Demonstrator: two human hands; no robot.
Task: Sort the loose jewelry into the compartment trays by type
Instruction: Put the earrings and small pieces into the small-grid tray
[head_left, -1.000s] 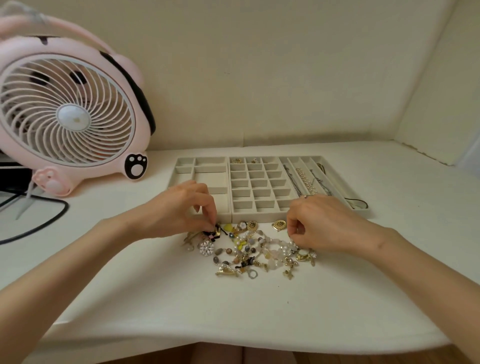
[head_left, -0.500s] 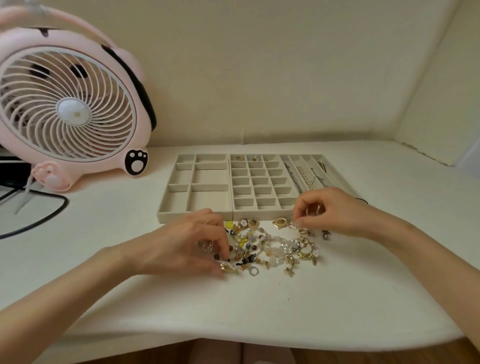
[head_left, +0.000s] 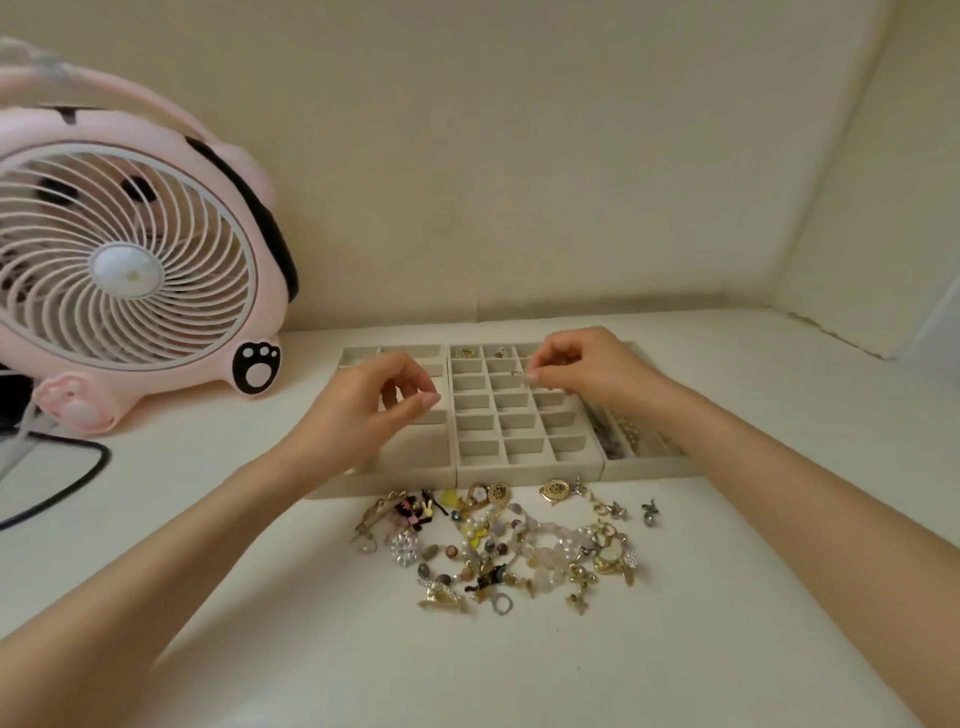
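A pile of loose jewelry (head_left: 501, 545) lies on the white table in front of three beige trays. The left tray (head_left: 358, 486) has large compartments, the middle tray (head_left: 519, 470) is a grid of small cells, and the right tray (head_left: 649, 467) has long slots with chains in them. My right hand (head_left: 587, 366) hovers over the grid's upper right cells and pinches a small silver piece (head_left: 530, 376). My left hand (head_left: 371, 413) hangs over the left tray with thumb and fingers curled together; I see nothing between them. Two back cells of the grid hold small gold pieces (head_left: 465, 353).
A pink fan (head_left: 130, 270) stands at the left, with a black cable (head_left: 78, 483) looping on the table beside it. Walls close in behind and to the right. A few stray charms (head_left: 649, 512) lie right of the pile.
Both hands have lifted from the pile and moved back over the trays: the left over the left tray, the right with a small silver piece over the grid tray.
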